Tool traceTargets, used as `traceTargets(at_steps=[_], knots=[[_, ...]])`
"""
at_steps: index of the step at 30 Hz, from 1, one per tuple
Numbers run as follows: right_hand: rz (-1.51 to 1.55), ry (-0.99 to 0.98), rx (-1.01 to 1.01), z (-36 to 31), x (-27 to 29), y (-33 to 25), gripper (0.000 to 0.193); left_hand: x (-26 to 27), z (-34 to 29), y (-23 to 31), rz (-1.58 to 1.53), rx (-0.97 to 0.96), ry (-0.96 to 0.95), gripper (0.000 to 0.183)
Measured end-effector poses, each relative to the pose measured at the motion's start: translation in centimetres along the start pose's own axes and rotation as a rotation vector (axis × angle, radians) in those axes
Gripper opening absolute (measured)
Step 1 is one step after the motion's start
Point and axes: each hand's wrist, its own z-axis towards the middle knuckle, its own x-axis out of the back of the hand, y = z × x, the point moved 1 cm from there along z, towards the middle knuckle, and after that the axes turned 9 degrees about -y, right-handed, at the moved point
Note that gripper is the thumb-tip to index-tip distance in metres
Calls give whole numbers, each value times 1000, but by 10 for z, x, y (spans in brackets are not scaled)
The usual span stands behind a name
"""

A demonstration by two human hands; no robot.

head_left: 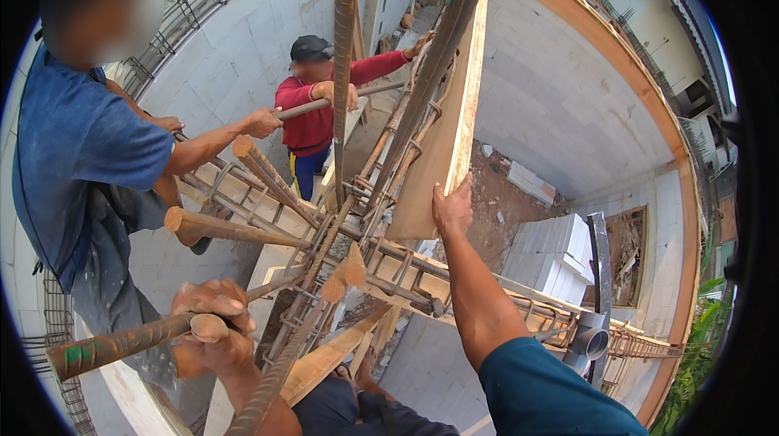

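Note:
My left hand (221, 306) is closed around a thick rusty rebar (122, 344) whose near end has green paint. My right hand (453, 207) grips the lower near edge of a long plywood formwork board (442, 140), its fingers partly hidden behind the edge. The board stands tilted beside a rebar cage (388, 156). Between my hands, several rebars (235, 226) stick up from the joint where the cages cross. A dark upright rebar (344, 71) rises just left of the board.
At left, a co-worker in a blue shirt (114, 131) holds a metal bar (300, 110). Another in a red top (312, 83) stands lower, one hand against the formwork. Pale block walls (560, 87), stacked white blocks (552, 253) and a grey pipe (591, 340) lie around and below.

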Motion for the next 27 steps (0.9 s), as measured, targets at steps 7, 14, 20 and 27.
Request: traceTargets(at_steps=[7,14,20,27], knots=[[-5,-14,-20,-1,1,0,82,0,1,0,12,-2,-15,58],[-33,-7,-26,0,-1,-1,81,-1,0,0,17,-7,-12,57],[-17,-1,-6,0,-1,-2,82,-1,0,-1,31,-3,-9,57],[-6,-34,-19,-2,3,-4,82,0,0,-1,41,-25,-24,56]])
